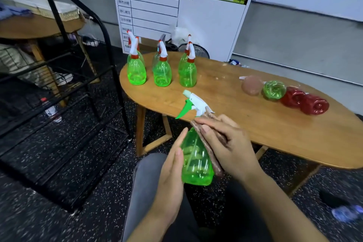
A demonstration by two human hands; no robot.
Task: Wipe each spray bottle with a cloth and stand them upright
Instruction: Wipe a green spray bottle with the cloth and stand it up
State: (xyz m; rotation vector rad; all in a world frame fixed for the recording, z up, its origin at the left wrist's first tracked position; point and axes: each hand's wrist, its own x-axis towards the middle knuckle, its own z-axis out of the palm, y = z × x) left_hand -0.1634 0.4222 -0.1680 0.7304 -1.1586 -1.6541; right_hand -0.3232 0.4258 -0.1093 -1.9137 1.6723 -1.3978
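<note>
Holding a green spray bottle (196, 161) in front of the lap, the person keeps it tilted with its white-and-green trigger head pointing up and away, toward the near edge of the wooden worktop (255, 124). The left hand (172, 175) lies along the bottle's left side with its fingers (179, 143) nearly straight, pressing flat against the plastic rather than curling round it. The right hand (227, 143) presses a brownish cloth (214, 161) against the bottle's right side and neck; its fingers are extended over the cloth, and whether the thumb pinches the fabric underneath cannot be told.

On the far left part of the worktop stand upright green spray bottles with red-and-white heads, in three pairs: a left pair (137, 70), a middle pair (162, 72) and a right pair (188, 71), each with one bottle just behind the other. Toward the right end, bottles lie on their sides in a row with their bases facing the camera: a brownish one (252, 85), a green one (274, 90) and two red ones (292, 97) (315, 104), each touching the next.

A printed planning board (176, 6) leans against the wall behind the worktop, and a black metal rack (59, 84) stands on the speckled floor to the left.
</note>
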